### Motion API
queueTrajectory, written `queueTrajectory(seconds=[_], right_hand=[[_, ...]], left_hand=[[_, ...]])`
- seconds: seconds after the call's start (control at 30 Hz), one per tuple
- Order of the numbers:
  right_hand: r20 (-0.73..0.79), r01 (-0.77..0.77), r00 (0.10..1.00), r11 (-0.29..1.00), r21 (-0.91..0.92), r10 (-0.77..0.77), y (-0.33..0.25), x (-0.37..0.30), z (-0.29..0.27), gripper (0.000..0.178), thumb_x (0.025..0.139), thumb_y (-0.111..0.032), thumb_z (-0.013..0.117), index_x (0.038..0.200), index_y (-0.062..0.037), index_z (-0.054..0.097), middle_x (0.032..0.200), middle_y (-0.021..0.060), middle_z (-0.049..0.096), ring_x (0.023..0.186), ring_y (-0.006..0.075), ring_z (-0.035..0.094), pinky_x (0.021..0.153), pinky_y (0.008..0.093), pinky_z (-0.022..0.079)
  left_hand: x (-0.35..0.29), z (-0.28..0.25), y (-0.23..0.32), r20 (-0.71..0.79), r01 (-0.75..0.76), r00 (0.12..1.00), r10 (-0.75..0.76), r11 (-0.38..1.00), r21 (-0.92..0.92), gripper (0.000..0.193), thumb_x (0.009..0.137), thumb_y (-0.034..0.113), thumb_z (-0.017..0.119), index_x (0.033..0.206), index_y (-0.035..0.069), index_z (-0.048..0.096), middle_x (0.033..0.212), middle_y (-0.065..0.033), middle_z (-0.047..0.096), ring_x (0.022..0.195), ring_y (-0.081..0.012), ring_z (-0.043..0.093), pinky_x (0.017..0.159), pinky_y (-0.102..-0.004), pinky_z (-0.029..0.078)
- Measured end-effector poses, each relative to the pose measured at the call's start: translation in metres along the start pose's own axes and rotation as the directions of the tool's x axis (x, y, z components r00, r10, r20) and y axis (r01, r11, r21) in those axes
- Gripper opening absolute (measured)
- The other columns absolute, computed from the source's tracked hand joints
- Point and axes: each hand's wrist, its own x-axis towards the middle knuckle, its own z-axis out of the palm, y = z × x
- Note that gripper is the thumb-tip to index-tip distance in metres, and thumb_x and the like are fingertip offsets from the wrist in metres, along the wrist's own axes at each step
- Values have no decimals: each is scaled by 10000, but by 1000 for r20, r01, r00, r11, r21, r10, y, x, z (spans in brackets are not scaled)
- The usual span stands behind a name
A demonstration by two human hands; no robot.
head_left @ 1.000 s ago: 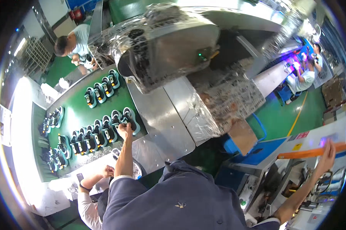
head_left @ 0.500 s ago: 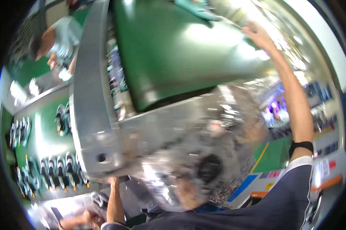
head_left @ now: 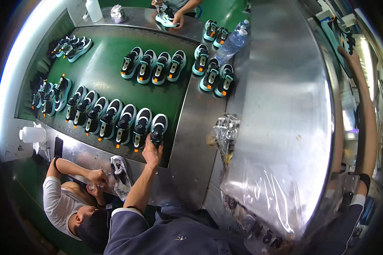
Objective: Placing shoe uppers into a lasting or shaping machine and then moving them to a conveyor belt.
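Note:
Over the front right part of the green conveyor belt [head_left: 108, 59], my left hand [head_left: 152, 153] is closed on the heel end of a black, white and teal sneaker [head_left: 159, 124]. This sneaker is at the right end of a row of several similar sneakers [head_left: 111, 115], toe pointing away. Far out to the right, my right hand [head_left: 349, 55] is closed on one end of another teal-soled sneaker [head_left: 332, 36]. It is lifted beyond the edge of the metal surface, and its far end is partly lost among other items.
More sneakers [head_left: 161, 66] stand on the belt and metal ledge, near plastic bottles [head_left: 234, 44]. A broad steel surface [head_left: 285, 97] lies between my arms, with clear plastic bags [head_left: 259, 195]. One co-worker [head_left: 68, 199] sits front left; another person's hands [head_left: 177, 19] hold a shoe opposite.
My view has swung left, bringing the belt of sneakers into full sight. My left hand has reached forward onto a sneaker. The right hand, earlier near a teal shoe, now grips one.

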Motion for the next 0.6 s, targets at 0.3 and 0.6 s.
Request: queueTrajectory(seconds=[0.3, 0.6], right_hand=[[-282, 77, 958, 993, 89, -49, -41, -173, -70, 595, 657, -415, 759, 1037, 26, 642, 904, 135, 680, 822, 228, 640, 782, 350, 500], [-250, 292, 952, 762, 578, -175, -85, -492, -219, 509, 656, -54, 748, 1142, -55, 598, 1180, 105, 629, 1165, 243, 565, 1035, 397, 355]], left_hand=[[1, 18, -23, 163, -218, 956, 245, 961, -168, 812, 782, 210, 696, 1449, 55, 261, 1346, -227, 478, 1224, -402, 479, 1012, -429, 383], [-186, -118, 179, 683, 346, 482, 549, 597, -724, 365, 926, 226, 628, 1090, -100, 615, 1056, -196, 659, 959, -261, 648, 877, -358, 503]])
